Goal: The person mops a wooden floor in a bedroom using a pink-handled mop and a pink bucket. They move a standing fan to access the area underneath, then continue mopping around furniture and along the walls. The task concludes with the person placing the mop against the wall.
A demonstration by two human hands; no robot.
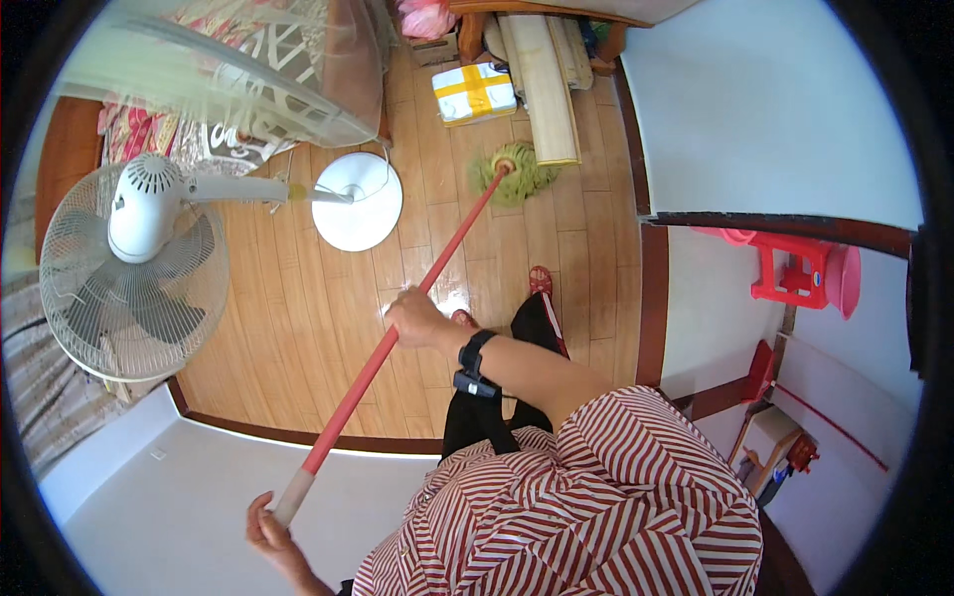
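A string mop with a red handle (346, 402) slants across the view. Its yellow-green head (518, 175) lies spread on the wood-plank floor (514, 246), slightly blurred at one side. My right hand (419, 319) is wrapped around the middle of the handle, with a black strap and small device on the wrist. At the lower left, my left hand (272, 525) holds the pale top end of the handle loosely, its fingers curled. Beside the mop head is the end of a long pale panel (548, 104), which reaches back under a piece of wooden furniture (540, 7).
A white pedestal fan (134, 276) stands left, its round base (356, 223) on the floor. Behind it is a bed with netting (298, 97). A white box with yellow tape (475, 91) sits beyond the mop head. Right, past a doorway, is a red plastic stool (794, 272).
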